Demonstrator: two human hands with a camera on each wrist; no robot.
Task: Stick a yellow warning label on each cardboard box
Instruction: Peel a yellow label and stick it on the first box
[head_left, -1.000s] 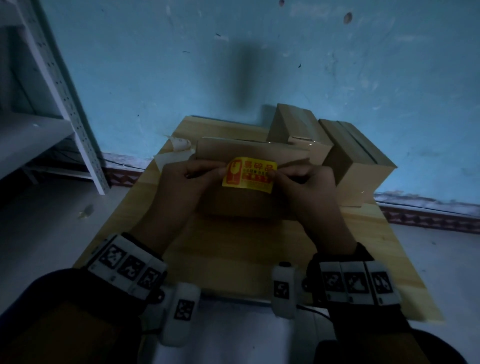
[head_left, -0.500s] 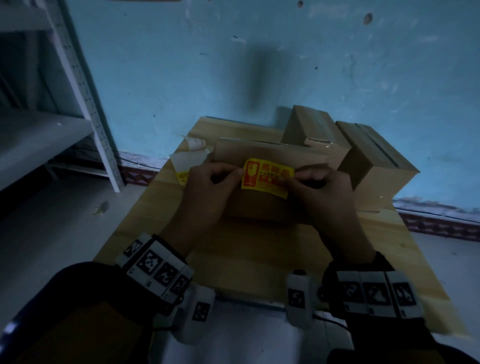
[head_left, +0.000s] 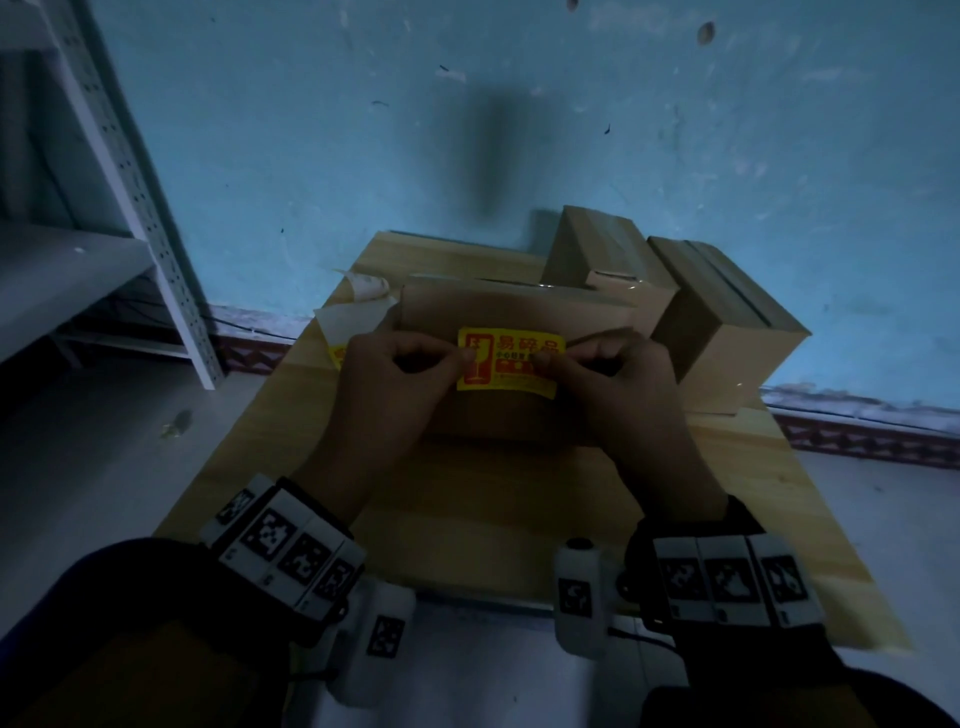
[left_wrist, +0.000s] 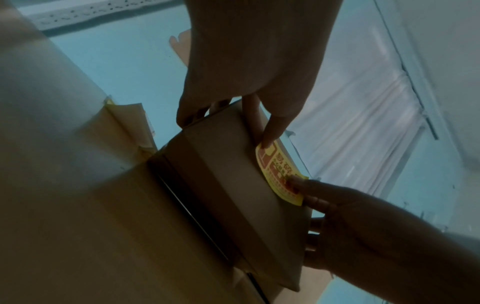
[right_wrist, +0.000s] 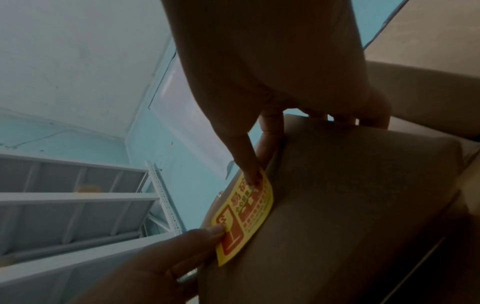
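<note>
A yellow warning label (head_left: 511, 364) with red print lies on the near face of a cardboard box (head_left: 498, 306) standing on the wooden table (head_left: 467, 519). My left hand (head_left: 395, 384) grips the box's left end, fingers curled over its far side, and its thumb presses the label's left part (left_wrist: 281, 176). My right hand (head_left: 618, 389) grips the right end the same way, thumb on the label's right part (right_wrist: 246, 214). The label's lower edge still bows slightly off the cardboard.
Two more cardboard boxes (head_left: 597, 249) (head_left: 727, 332) stand at the back right, against the blue wall. A curled backing sheet (head_left: 353, 322) with a yellow label showing lies behind my left hand. A grey metal shelf (head_left: 130, 182) stands at the left.
The label, held by its ends in front of the box, now sits on the box face. Both thumbs have slid inward onto it.
</note>
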